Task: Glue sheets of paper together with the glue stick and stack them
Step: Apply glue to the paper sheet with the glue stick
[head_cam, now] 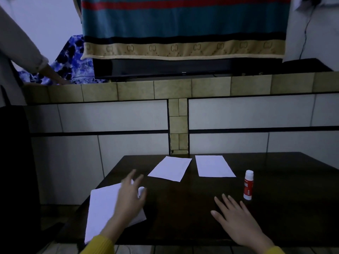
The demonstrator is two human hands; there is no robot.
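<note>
Your left hand (pixel 128 197) hovers, fingers spread, over the near sheet (pixel 102 208) at the table's (pixel 183 208) left corner; blur hides whether it touches. Right hand (pixel 236 220) lies flat, fingers splayed, holding nothing. Glue stick (pixel 248 185) stands upright just beyond it, cap on, apparently. Two more sheets (pixel 170 168) (pixel 213 166) lie side by side, farther back. Paper is thin, floppy and slides on the smooth top: pin it flat, lift by an edge. Take the light, rigid stick round its barrel.

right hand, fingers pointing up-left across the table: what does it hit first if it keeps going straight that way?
Probably nothing soon: the right hand points over bare table, roughly toward the middle sheet. The glue stick stands off to its right, out of line. Depth unclear.
</note>
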